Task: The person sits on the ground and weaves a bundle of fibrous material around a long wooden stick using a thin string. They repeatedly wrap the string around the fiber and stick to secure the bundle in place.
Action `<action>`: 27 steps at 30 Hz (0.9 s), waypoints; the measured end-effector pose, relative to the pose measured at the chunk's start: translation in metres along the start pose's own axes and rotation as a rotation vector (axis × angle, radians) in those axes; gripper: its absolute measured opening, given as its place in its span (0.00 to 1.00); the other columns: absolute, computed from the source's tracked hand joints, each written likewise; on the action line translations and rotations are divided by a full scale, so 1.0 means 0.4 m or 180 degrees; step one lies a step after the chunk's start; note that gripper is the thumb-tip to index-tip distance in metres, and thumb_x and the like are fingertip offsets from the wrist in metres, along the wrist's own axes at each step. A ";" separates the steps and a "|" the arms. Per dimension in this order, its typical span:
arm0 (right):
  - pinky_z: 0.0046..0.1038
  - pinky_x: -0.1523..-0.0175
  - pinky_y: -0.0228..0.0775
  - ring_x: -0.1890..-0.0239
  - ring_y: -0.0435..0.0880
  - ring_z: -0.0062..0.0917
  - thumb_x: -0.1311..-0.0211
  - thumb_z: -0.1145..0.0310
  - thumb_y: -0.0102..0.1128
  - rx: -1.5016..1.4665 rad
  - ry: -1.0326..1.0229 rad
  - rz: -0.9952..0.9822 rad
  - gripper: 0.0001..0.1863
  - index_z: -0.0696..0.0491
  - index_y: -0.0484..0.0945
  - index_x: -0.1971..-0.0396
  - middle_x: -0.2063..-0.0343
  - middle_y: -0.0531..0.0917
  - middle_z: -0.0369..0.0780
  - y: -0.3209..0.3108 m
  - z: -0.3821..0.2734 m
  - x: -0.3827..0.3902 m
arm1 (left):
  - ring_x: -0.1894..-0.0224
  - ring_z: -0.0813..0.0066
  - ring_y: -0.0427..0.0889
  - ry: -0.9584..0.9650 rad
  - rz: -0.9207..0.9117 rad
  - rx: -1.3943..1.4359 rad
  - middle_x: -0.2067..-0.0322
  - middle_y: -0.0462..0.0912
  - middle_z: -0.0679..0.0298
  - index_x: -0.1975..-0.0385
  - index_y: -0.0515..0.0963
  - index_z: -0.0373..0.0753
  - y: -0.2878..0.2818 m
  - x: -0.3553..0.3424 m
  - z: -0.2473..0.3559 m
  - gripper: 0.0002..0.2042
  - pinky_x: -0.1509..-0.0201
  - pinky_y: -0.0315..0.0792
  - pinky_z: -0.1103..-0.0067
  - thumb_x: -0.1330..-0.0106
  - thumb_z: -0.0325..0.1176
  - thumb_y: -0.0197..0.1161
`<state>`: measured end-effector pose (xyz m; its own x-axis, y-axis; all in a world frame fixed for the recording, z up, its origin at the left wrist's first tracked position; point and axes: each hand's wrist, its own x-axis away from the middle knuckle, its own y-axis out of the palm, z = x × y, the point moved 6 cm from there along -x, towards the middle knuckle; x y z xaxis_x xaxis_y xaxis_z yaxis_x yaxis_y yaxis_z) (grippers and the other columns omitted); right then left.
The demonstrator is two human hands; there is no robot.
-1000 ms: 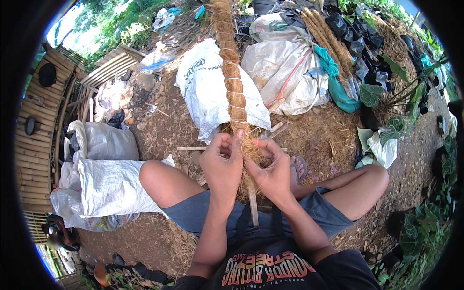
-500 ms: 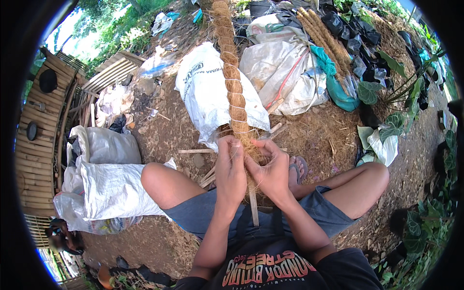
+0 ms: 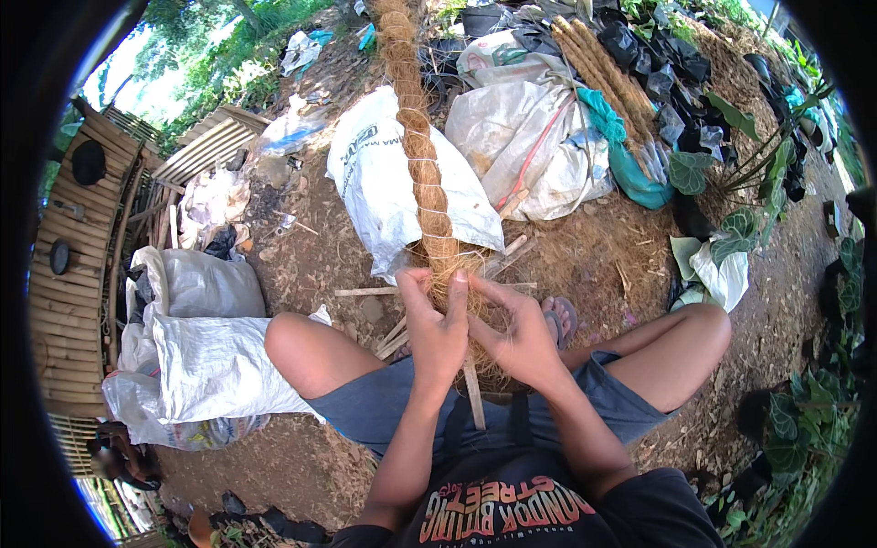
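Note:
A long brown coir pole, bound with white string in a spiral, runs from the far ground back between my hands. Its bare wooden stick end points at my lap. My left hand is closed round the pole's left side near its lower end, thumb up along the fibre. My right hand pinches the fibre from the right, with index finger and thumb against the pole; the fingertips are partly hidden. Loose coir fibre hangs below the hands over my lap.
A white sack lies under the pole, with a larger dirty sack beyond it. More coir poles rest at the far right. Filled sacks stand at my left. Wooden sticks lie near my left knee. Leafy plants edge the right.
The pole's far end has swung a little to the left. My left thumb now stands upright on the fibre, and my right fingers have spread a little apart along the pole's side.

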<state>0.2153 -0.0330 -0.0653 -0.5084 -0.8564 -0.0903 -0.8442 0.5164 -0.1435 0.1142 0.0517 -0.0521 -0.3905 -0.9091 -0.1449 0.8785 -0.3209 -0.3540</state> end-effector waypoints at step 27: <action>0.25 0.61 0.71 0.68 0.75 0.18 0.19 0.51 0.48 -0.0210 0.0567 -0.0934 0.25 0.60 0.79 0.46 0.67 0.80 0.35 -0.126 -0.034 -0.096 | 0.57 0.78 0.70 0.0136 0.0029 0.1066 0.61 0.69 0.60 0.53 0.61 0.36 0.008 0.001 0.023 0.12 0.50 0.68 0.78 0.25 0.28 0.59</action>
<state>0.2751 -0.0261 -0.0413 -0.2592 -0.9584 0.1195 -0.9650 0.2518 -0.0735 0.1193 0.0480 -0.0448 -0.3872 -0.9026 -0.1878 0.9208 -0.3888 -0.0303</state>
